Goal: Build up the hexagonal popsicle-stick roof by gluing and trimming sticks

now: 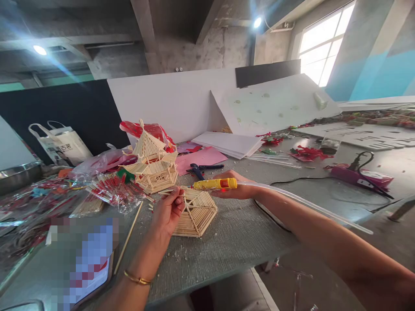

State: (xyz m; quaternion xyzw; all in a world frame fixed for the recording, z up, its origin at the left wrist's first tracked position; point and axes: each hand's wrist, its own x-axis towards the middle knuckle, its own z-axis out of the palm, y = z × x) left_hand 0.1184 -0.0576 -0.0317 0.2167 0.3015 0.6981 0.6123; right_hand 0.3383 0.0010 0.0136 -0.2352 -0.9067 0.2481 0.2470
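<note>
My left hand [168,211] is closed in a pinch on a thin wooden stick at the edge of a hexagonal roof piece made of sticks [196,212], which lies on the grey table [233,242]. My right hand [235,185] grips a yellow glue gun [215,184] with a long clear glue stick [301,201] trailing back over my forearm. The gun's nozzle points left toward the roof's top. A finished little stick pagoda [152,162] stands just behind the roof piece.
Packets of red-tipped sticks [113,190] and plastic bags lie at left, a tablet [84,259] at front left. Blue pliers [199,169], pink paper, white foam boards [230,142], a purple tool with black cable [359,175] and red scraps lie beyond. The table edge runs close in front.
</note>
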